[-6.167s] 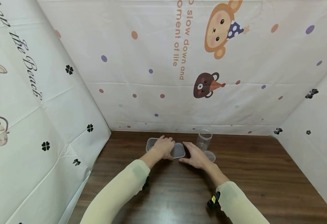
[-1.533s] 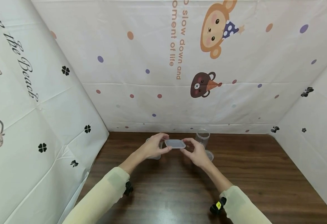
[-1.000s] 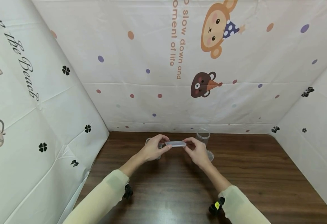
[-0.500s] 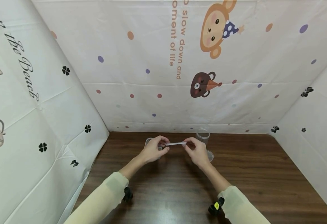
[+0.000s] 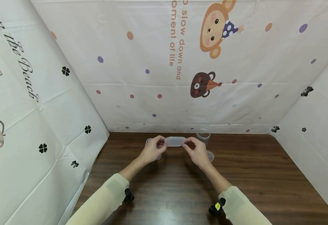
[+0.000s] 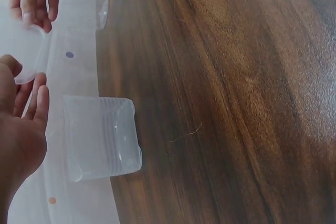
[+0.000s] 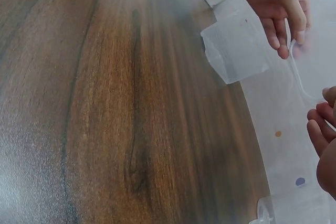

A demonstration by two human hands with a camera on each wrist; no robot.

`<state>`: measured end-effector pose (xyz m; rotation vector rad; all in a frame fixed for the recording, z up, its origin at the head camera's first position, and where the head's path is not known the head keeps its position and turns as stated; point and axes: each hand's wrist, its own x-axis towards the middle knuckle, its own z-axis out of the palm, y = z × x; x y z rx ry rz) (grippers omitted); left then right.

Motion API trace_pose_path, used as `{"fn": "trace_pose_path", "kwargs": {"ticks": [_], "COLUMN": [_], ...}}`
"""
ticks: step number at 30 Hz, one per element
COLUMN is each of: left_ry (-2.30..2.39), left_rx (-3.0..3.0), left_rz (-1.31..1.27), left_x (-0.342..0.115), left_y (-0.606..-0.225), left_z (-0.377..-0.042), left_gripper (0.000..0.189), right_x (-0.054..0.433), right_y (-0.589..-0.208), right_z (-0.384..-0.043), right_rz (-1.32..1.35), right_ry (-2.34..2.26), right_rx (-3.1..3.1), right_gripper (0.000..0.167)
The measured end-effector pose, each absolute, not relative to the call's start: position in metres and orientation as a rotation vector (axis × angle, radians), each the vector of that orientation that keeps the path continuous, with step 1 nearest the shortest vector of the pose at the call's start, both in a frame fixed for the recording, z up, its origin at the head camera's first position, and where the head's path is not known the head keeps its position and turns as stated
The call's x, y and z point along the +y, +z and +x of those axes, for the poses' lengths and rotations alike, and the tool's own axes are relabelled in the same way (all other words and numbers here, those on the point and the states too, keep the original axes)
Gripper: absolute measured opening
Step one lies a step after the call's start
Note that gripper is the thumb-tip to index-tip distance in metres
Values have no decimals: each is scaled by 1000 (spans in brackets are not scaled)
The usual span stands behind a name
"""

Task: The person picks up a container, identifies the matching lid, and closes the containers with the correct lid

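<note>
A translucent rectangular lid with rounded corners (image 5: 175, 141) is raised above the far part of the table. My left hand (image 5: 152, 150) pinches its left end between thumb and fingers, and my right hand (image 5: 196, 153) pinches the right end. In the left wrist view, the lid (image 6: 23, 45) spans the gap between both hands. Behind and below my left hand stands a clear rectangular plastic container (image 6: 100, 137), mostly covered by that hand in the head view. The right wrist view shows the same container (image 7: 233, 51) upright on the wood, its top uncovered.
A clear round plastic jar (image 5: 203, 136) stands at the back, just beyond my right hand. Its flat round lid (image 5: 210, 156) lies on the brown wooden table (image 5: 175, 190) beside the right wrist. White printed cloth (image 5: 141, 106) hangs behind and at both sides.
Earlier the lid lay on the table beside the container; it is now lifted in both hands. Over the last second it has tilted through edge-on, and its broad face shows again.
</note>
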<state>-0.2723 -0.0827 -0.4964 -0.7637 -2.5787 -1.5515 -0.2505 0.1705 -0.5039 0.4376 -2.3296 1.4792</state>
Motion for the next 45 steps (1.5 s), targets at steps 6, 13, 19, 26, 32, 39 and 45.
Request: {"fn": "trace_pose_path", "kwargs": {"ticks": [6,13,19,26,32,39,45], "left_ry": [-1593,-1574,-1591,-1537,-1447,-1492,-1428], "left_rx": [-2523,-2496,-2481,-2446,-2451,-2486,-2573], "left_rz": [-693,-648,-624,-688,-729,-774,-778], "left_x": [-80,-78,-78,-78,-77,-79,-80], "left_y": [-498,-499,-497,-498,-497,-497,-497], "left_z": [-272,-270,-267,-264,-264,-263,-263], "left_gripper": [12,14,22,39,54,73,86], "right_x": [170,168,167,165,160,160,164], "right_y": [-501,-500,-498,-496,-478,-490,-499], "right_z": [-249,-250,-251,-253,-244,-249,-251], "right_rz": [397,375,377,346,343,360,460], "right_ry": [1582,1669,1721,1741,1739,1693,1630], "right_rx": [-2317,-2280,-2251,-2262,-2304,-2320,-2327], "right_gripper": [7,10,13,26,37,44,45]}}
